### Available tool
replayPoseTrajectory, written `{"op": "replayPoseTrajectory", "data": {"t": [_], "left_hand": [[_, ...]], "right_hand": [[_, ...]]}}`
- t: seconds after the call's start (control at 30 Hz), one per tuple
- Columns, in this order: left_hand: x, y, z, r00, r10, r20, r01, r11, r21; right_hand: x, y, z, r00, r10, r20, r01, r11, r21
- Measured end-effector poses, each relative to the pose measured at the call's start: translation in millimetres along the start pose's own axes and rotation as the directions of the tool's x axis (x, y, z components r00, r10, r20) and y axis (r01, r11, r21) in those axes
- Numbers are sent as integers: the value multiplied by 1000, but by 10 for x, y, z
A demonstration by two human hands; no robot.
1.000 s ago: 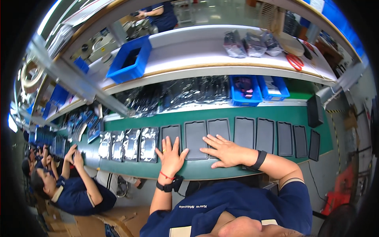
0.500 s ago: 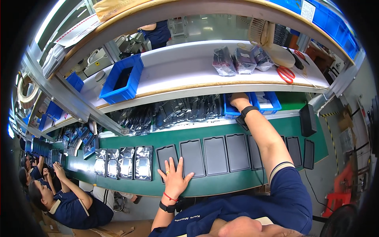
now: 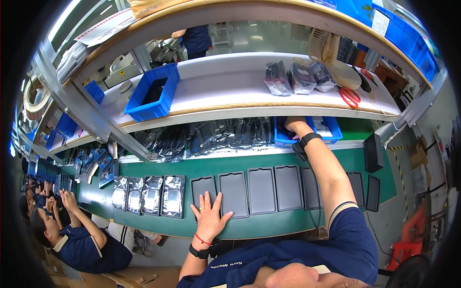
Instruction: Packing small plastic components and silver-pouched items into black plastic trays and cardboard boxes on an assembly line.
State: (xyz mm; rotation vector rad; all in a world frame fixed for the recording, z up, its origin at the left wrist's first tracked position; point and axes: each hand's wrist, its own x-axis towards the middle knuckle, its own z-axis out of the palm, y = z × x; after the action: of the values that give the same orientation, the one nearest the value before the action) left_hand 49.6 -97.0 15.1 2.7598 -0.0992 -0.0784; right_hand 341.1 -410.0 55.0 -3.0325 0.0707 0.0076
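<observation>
My left hand lies open, fingers spread, over the lower part of a shallow black tray. Its thumb reaches the edge of a neighbouring larger black tray. My right arm stretches across the bench, and my right hand is inside a small blue bin under the shelf. The bin and the shelf edge hide those fingers, so what they hold does not show. More black trays continue the row to the right, partly behind my right forearm. Left of my left hand, several trays carry shiny silver pouches.
A second blue bin adjoins the first. Dark shiny packets stand packed beneath the shelf. Above sit a blue bin, clear-bagged items and red-handled scissors. A black block stands at bench right. A co-worker sits at left.
The whole view has shifted slightly. My right hand stays in the blue bin, set a little differently and farther under the shelf edge. My left hand remains spread over the tray.
</observation>
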Motion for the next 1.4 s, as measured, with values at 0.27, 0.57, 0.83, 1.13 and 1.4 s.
{"op": "replayPoseTrajectory", "data": {"t": [0.27, 0.57, 0.83, 1.13, 1.4], "left_hand": [[215, 317, -85, 922, 121, -369, -348, 678, -647], [1282, 1330, 232, 973, 228, 25, 149, -547, -824], [982, 754, 420, 979, 136, 150, 202, -600, -774], [445, 196, 112, 995, 58, 81, 98, -413, -905], [97, -190, -61, 988, -130, 82, 14, -454, -891]], "right_hand": [[-413, -53, -127, 992, 7, -124, 5, 995, 100], [-1625, -703, -278, 892, -220, -396, 386, 826, 411], [-1946, -837, -317, 786, -574, -230, 590, 584, 558], [-1661, -1405, 22, 853, -515, 85, 258, 557, 789], [-1730, -1839, 256, 729, -640, 243, 59, 412, 909]]}}
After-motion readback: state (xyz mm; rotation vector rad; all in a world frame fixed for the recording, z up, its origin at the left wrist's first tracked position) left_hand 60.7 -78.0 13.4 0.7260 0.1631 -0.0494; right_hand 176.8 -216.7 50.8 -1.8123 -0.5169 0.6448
